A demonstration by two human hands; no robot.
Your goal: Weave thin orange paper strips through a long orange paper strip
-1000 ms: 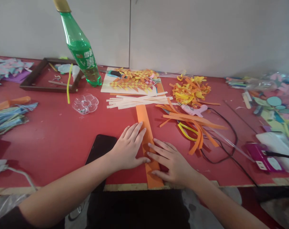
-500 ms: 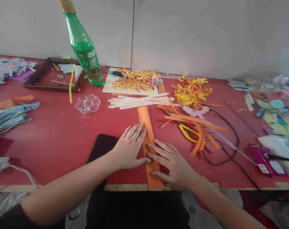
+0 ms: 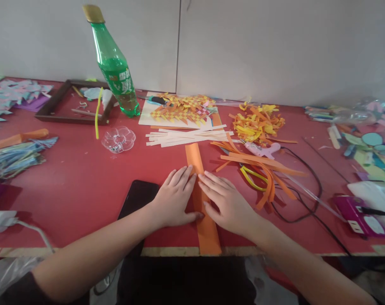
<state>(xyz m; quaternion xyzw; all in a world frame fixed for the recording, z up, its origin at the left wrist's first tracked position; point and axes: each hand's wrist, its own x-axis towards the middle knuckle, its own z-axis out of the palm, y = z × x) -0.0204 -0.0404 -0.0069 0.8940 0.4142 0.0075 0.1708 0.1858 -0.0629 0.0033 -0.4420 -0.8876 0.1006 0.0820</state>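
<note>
A long orange paper strip (image 3: 208, 237) lies on the red table, running from the front edge away from me. My left hand (image 3: 176, 199) rests on its left side, fingers spread, with fingertips and thumb touching the paper. On the right side of the strip, my right hand (image 3: 225, 203) lies with its fingers extended and fingertips on the paper. Beyond the strip's far end are pale paper strips (image 3: 179, 136). Thin orange strips (image 3: 258, 161) lie to the right, partly over yellow-handled scissors (image 3: 252, 178).
A black phone (image 3: 138, 197) sits by my left forearm. Farther back are a green bottle (image 3: 117, 78), a flower-shaped dish (image 3: 118, 140), a dark frame (image 3: 65, 120) and yellow-orange scraps (image 3: 257, 123). A pink glue gun (image 3: 264, 149) with a black cord is at right.
My right hand has slid away from me along the orange strip, its fingertips now nearly level with my left hand's. The left hand stays at nearly the same place on the strip.
</note>
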